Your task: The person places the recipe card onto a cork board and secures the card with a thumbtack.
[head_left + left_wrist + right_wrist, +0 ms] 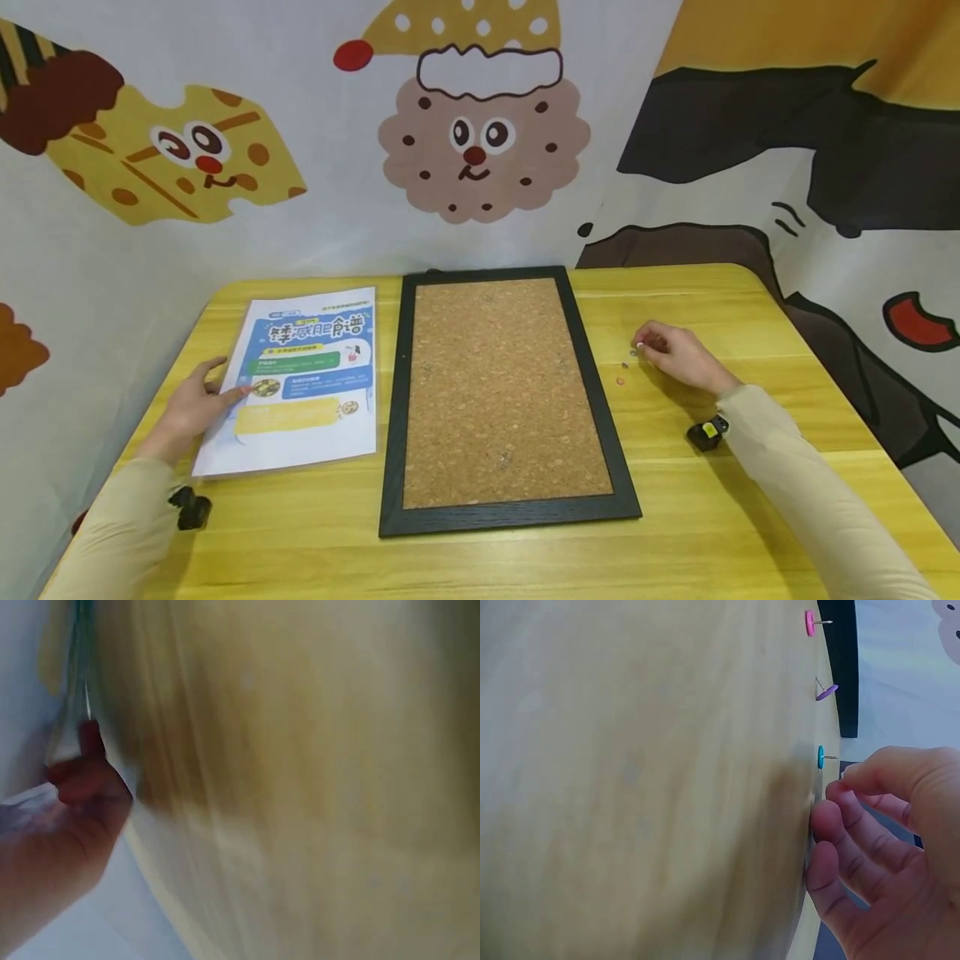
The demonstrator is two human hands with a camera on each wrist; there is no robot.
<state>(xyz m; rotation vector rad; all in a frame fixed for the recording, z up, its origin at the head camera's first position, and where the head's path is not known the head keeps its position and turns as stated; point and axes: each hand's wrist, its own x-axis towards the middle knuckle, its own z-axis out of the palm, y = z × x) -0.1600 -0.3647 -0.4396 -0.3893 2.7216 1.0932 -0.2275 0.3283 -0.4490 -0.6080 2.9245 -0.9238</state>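
Observation:
A laminated sheet (303, 442) printed in blue, green and yellow lies at the left of the table. My left hand (191, 408) grips its left edge, thumb on top and fingers at the rim. At the right, my right hand (678, 354) pinches a tiny white thing, seemingly a thumbtack, between thumb and forefinger; the fingertips mostly hide it. Beside those fingers, a teal thumbtack (821, 757), a purple thumbtack (826, 693) and a pink thumbtack (809, 622) rest on the table. Between the hands lies a black-framed corkboard (502, 392).
The yellow wood-grain table (480, 567) has rounded far corners. Behind it hangs a white cloth (322, 242) printed with cartoon figures. Several small shiny marks show on the cork. A small dark camera is strapped at each wrist.

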